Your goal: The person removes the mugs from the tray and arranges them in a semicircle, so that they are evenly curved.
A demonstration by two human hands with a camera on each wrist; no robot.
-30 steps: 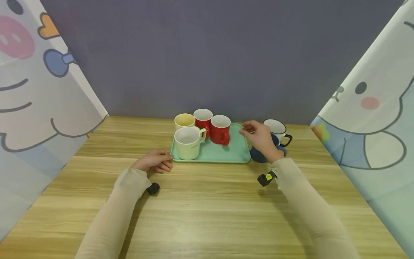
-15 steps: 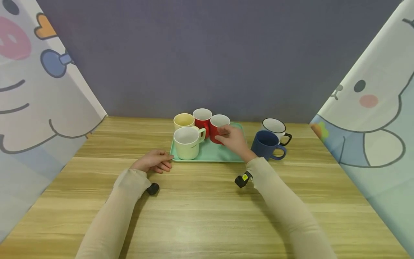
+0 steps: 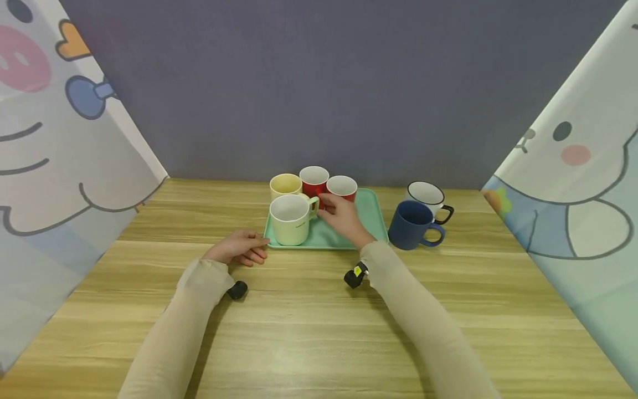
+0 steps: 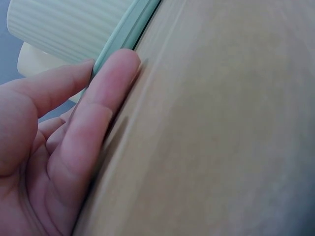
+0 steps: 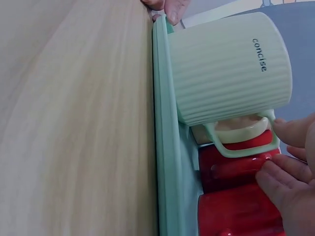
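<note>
My left hand [image 3: 238, 247] pinches the near left corner of the mint-green tray [image 3: 359, 235]; the left wrist view shows thumb and index finger at its rim. A pale green ribbed mug [image 3: 290, 221] stands upright at the tray's front left. Its handle [image 5: 236, 151] points right, where my right hand [image 3: 345, 217] has the thumb and fingers spread around it. The thumb tip looks to touch the handle; the fingers are not closed on it. Behind are a yellow mug [image 3: 286, 183] and two red mugs [image 5: 236, 209], the nearer one partly covered by my right hand.
Right of the tray, a dark blue mug [image 3: 411, 226] stands on the wooden table [image 3: 309, 321]. A white mug with a black rim [image 3: 425, 194] is just behind it. A grey panel [image 3: 319, 100] rises at the table's back edge.
My right hand has moved left from above the blue mug, past the red mug, to the pale green mug's handle. The left hand has stayed at the tray corner.
</note>
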